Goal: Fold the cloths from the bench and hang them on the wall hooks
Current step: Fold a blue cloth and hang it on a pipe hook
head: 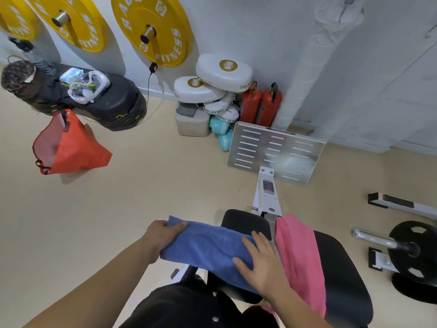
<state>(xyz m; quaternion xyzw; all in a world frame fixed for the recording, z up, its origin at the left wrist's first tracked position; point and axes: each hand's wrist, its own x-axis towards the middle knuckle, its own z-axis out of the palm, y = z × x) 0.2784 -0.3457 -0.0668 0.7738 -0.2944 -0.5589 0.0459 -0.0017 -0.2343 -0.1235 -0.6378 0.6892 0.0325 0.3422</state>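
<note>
Head view: blue cloth (208, 247) overhangs left edge of bench (343, 268), left hand (158, 235) pinching its off-bench end, right hand (262, 263) flat on the on-bench end beside pink cloth (300, 256); likely risk: fold slides off bench if pinch loosens.

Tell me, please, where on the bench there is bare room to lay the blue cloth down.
The bench pad is bare right of the pink cloth, out to its edge. A smaller bare patch shows on the front pad between the blue cloth and the pink one. The middle is crowded with both cloths.
</note>
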